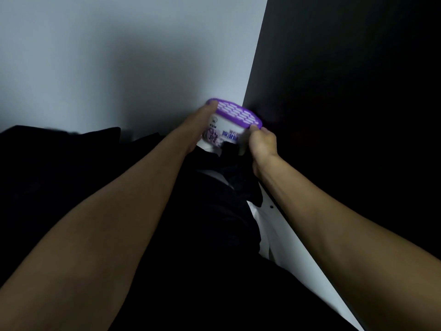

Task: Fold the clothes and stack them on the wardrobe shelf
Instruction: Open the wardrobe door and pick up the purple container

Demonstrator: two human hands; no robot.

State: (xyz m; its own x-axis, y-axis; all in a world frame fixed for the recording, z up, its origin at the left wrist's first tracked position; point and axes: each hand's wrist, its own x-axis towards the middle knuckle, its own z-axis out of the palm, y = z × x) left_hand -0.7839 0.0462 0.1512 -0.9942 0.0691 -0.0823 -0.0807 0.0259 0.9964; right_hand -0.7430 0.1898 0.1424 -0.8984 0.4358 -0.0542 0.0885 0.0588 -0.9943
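Curling round a purple-lidded tub (pixel 235 124), the left hand (pixel 198 132) and right hand (pixel 262 142) held it at the far end of the dark clothes (pixel 214 211).

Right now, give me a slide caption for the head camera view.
The left hand and right hand grip a white tub with a purple perforated lid above dark clothes.

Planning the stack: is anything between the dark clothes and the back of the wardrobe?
Yes. A purple-lidded tub is at the back, just beyond the clothes, by the corner. The left hand and right hand grip its sides.
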